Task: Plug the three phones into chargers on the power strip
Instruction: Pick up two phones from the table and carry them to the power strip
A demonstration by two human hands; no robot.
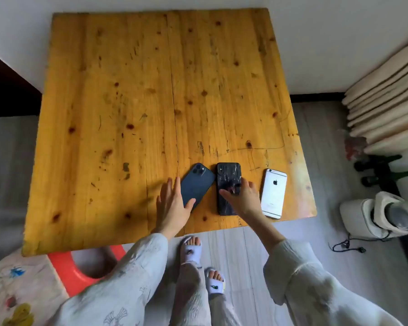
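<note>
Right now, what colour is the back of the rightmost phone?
Silver-white, with a dark logo; the flat rightmost phone shows best in the head view.

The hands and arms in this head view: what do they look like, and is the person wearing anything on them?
Both hands, the left hand and the right hand, are bare: no gloves, and no rings or watch that I can make out. Loose, crinkled pale grey-white sleeves with faint printed motifs cover the arms almost to the wrists.
</note>
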